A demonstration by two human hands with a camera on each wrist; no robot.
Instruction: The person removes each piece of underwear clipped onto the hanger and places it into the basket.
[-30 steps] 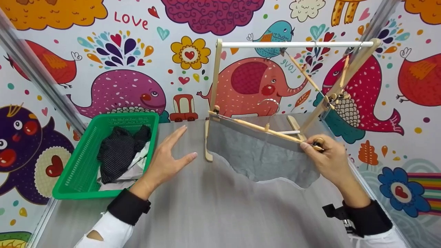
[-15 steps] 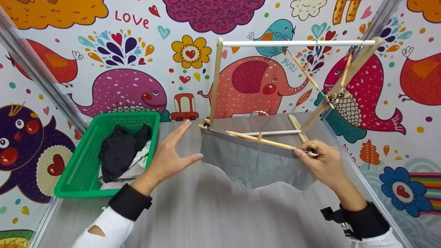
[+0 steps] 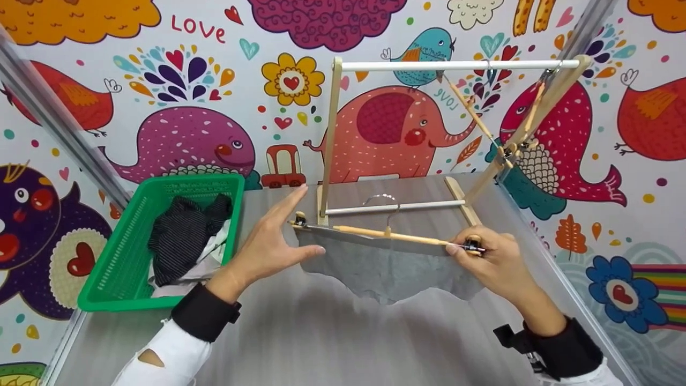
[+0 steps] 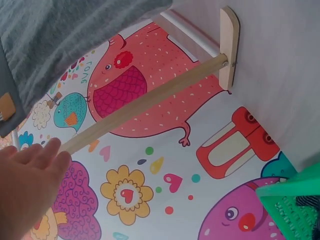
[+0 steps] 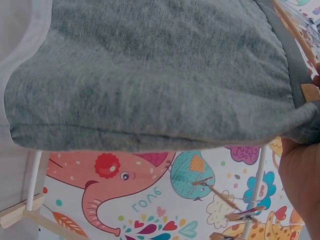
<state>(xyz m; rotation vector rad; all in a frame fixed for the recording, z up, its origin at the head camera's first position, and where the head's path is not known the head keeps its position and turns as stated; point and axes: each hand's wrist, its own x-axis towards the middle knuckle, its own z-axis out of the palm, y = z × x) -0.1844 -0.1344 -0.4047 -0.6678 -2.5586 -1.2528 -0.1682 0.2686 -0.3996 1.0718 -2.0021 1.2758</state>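
Note:
A wooden clip hanger [image 3: 418, 237] with a metal hook lies across the front of the rack in the head view. Grey underpants [image 3: 386, 276] with a darker waistband hang from its clips. With thumb and fingers, my right hand [image 3: 496, 262] pinches the hanger's right end at the clip [image 3: 474, 245]; the right wrist view has cloth bunched beside the thumb. My left hand [image 3: 270, 244] is spread beside the left clip [image 3: 300, 220], fingers extended, holding nothing. In the left wrist view its fingertips appear below the grey cloth [image 4: 65, 40].
A wooden rack with a white top rail [image 3: 407, 66] stands at the back right. Other clip hangers [image 3: 474, 115] hang at its right side. Left of my hand, a green basket [image 3: 115, 257] holds dark striped cloth [image 3: 179, 241] and pale cloth. A patterned wall is behind.
The hanger and underpants have come down, left and closer to me with my right hand, and the bar has levelled. The left clip is now beside my left hand, which stays spread.

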